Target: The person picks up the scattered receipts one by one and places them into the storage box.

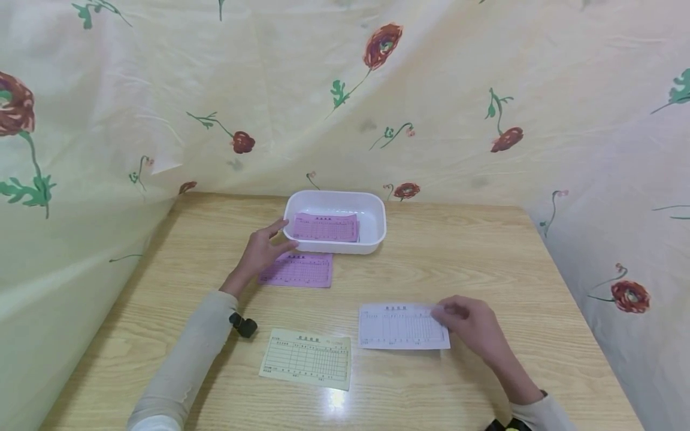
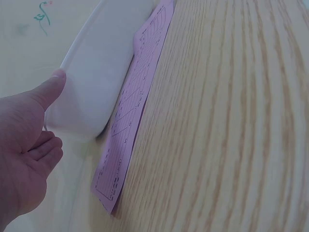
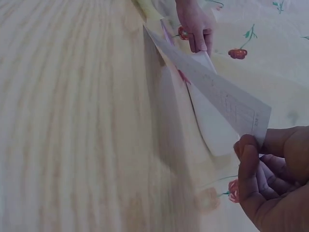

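A white plastic box [image 1: 372, 230] stands at the back of the table, with purple printed forms [image 1: 326, 228] lying in it. My left hand [image 1: 261, 251] holds the box at its left end, the thumb against the front side [image 2: 91, 92] and the fingers round the corner. Another purple form [image 1: 296, 272] lies flat just in front of the box, under that hand. My right hand [image 1: 474, 326] pinches a white printed form [image 1: 399, 326] by its right edge. In the right wrist view the white form [image 3: 212, 87] is raised off the table, between thumb and fingers.
A pale yellow printed form [image 1: 307, 359] lies near the front middle of the wooden table [image 1: 431, 257]. Cream cloth with red flowers [image 1: 302, 90] hangs behind the table and along both sides.
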`<state>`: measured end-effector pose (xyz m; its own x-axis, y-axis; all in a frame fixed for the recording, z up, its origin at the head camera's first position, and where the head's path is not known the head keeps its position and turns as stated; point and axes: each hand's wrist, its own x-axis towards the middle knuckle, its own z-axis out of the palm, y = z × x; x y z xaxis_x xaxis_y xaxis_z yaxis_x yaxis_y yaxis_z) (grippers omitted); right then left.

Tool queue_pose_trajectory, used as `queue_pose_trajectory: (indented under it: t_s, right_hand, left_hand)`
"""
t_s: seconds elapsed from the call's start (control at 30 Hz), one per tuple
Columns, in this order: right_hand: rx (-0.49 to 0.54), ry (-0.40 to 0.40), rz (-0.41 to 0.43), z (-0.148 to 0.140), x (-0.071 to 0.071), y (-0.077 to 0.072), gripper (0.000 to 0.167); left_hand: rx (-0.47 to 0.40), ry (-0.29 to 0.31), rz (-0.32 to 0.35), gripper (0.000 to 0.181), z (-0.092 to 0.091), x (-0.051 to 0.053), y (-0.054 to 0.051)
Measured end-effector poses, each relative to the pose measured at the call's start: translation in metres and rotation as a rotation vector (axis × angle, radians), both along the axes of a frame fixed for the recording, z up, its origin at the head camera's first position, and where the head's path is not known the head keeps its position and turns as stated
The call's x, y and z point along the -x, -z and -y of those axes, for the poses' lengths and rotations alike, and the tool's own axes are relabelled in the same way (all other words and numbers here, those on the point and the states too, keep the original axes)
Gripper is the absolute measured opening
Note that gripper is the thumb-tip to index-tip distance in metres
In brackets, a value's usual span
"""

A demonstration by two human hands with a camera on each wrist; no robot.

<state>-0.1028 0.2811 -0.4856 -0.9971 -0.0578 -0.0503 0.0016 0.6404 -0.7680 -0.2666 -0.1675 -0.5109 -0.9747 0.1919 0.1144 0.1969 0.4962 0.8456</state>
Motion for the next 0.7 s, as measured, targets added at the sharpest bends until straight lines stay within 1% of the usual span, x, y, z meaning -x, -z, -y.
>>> queue_pose_trajectory:
  t_s: [0.13,0.27,0.47,0.6,0.7]
  right_hand:
    - [0.058,0.007,0.001,-0.001,0.005,-0.003,0.033]
    - [0.089,0.017,-0.022,0.000,0.013,-0.006,0.034]
    - [0.098,0.030,-0.069,0.007,0.028,-0.012,0.035]
    - [0.093,0.038,-0.079,0.012,0.038,-0.016,0.037]
    - [0.109,0.045,-0.080,0.017,0.046,-0.019,0.037]
  left_hand:
    - [-0.002,0.001,-0.005,0.077,0.000,0.000,0.000]
    - [-0.005,0.003,-0.004,0.076,0.000,-0.001,0.000]
    - [-0.008,0.000,-0.014,0.074,-0.001,-0.001,-0.001]
    - [-0.010,0.004,-0.027,0.073,-0.001,0.000,-0.001]
    - [-0.009,0.003,-0.031,0.073,-0.001,0.000,0.000]
